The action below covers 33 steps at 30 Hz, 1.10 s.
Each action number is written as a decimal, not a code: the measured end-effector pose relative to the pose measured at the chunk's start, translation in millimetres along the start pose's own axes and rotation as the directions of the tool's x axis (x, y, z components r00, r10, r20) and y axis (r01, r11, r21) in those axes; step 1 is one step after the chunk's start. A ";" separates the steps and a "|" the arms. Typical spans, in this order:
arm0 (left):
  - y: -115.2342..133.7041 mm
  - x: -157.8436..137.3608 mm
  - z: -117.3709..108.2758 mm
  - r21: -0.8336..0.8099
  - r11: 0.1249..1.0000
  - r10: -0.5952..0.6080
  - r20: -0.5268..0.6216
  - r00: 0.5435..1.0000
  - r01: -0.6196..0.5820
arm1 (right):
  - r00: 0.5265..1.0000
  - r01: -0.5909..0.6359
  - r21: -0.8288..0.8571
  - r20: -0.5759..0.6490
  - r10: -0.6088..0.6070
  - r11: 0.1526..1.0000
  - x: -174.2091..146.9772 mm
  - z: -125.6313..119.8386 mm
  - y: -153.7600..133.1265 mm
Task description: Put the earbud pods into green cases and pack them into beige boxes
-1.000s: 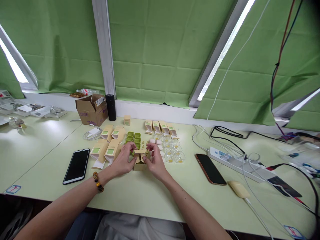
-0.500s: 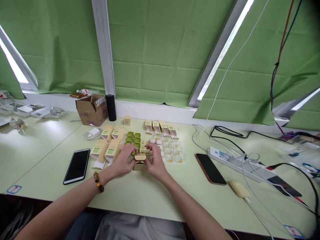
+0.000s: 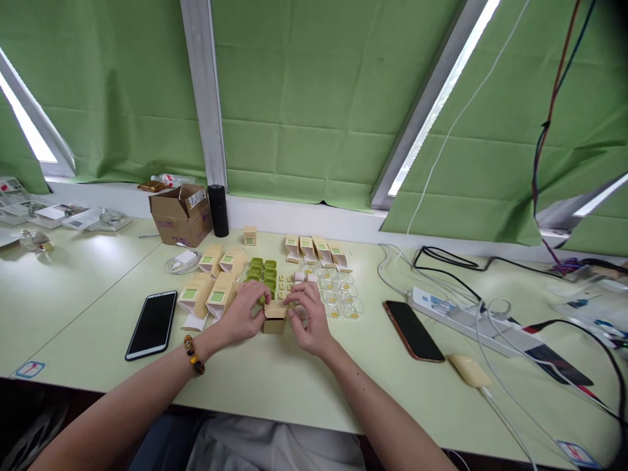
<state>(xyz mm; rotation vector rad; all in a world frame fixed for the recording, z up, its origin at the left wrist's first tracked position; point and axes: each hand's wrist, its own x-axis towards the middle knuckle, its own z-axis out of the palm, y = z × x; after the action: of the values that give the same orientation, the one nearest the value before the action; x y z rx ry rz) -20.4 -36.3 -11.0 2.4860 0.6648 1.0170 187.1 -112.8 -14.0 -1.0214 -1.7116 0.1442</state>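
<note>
The small box (image 3: 273, 323) sits on the table (image 3: 294, 386) between my hands: my left hand (image 3: 243, 314) grips its left side; my right hand (image 3: 312, 322) curves loosely, fingers parted, at its right edge.

From my remote seat I take this for a workroom or office: a long worktop (image 3: 255, 386), green sheets (image 3: 338, 98) covering windows (image 3: 442, 98) at twelve o'clock, a power strip (image 3: 464, 326) at two, small cartons (image 3: 222, 288) grouped at eleven.
</note>
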 end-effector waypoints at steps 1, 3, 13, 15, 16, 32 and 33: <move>0.1 0.0 -0.8 0.004 1.000 0.001 -0.002 1.000 -0.001 | 1.000 0.002 -0.006 0.005 -0.002 1.000 0.3 -0.7 0.7; -0.1 0.2 -3.6 0.013 1.000 0.021 -0.014 1.000 -0.020 | 1.000 0.006 -0.017 0.021 -0.005 1.000 0.9 -1.4 2.7; -1.2 -1.2 -20.3 0.083 0.974 0.215 -0.016 0.977 -0.213 | 0.995 0.049 -0.061 0.087 -0.044 0.997 -1.8 -0.4 11.0; -0.8 -1.9 -19.6 0.104 0.966 0.236 0.025 0.971 -0.237 | 0.992 0.071 -0.065 0.105 -0.064 0.995 -2.4 -0.6 11.1; -0.8 -2.1 -19.2 0.112 0.962 0.245 0.038 0.969 -0.248 | 0.991 0.081 -0.065 0.112 -0.074 0.995 -2.5 -0.8 11.1; -9.8 -4.2 -16.7 0.167 0.938 0.290 0.109 0.951 -0.305 | 0.975 0.153 -0.127 0.182 -0.129 0.980 -2.3 -0.6 13.0; -10.0 -4.2 -16.6 0.162 0.936 0.298 0.102 0.949 -0.311 | 0.974 0.163 -0.131 0.182 -0.138 0.978 -2.0 -0.6 12.7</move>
<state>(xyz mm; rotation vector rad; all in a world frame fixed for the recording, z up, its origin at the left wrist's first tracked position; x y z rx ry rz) -37.9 -27.9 -7.1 2.8321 0.3641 0.9988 194.7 -106.5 -22.2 -1.0028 -1.9742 0.0093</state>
